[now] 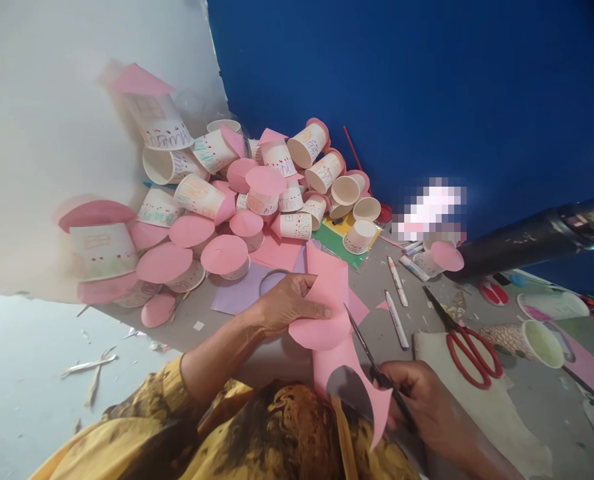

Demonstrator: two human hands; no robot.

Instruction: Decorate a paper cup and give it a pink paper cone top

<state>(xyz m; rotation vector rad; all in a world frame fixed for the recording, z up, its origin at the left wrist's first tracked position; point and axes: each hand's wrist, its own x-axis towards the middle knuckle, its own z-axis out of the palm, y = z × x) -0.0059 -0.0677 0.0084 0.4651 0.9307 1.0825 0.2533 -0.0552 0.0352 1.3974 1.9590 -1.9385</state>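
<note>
My left hand [289, 305] pinches a sheet of pink paper [327, 283] between thumb and fingers, above the table's front edge. A rounded edge of the paper bulges below my thumb, and a cut strip with a curved notch hangs down toward my lap. My right hand [417, 397] is closed round the handles of dark scissors [367, 347]. Their blades point up and left, with the tip beside the paper's right edge. The handles are partly hidden by my fingers. Pink and lilac sheets [231, 290] lie under and behind my left hand.
Paper cups with pink paper tops [221, 257] are heaped at the back left. Markers [397, 320], red-handled scissors [474, 353] and a patterned cup [524, 341] lie on the right. A dark tube [531, 237] slants in from the right. Blue and white walls stand behind.
</note>
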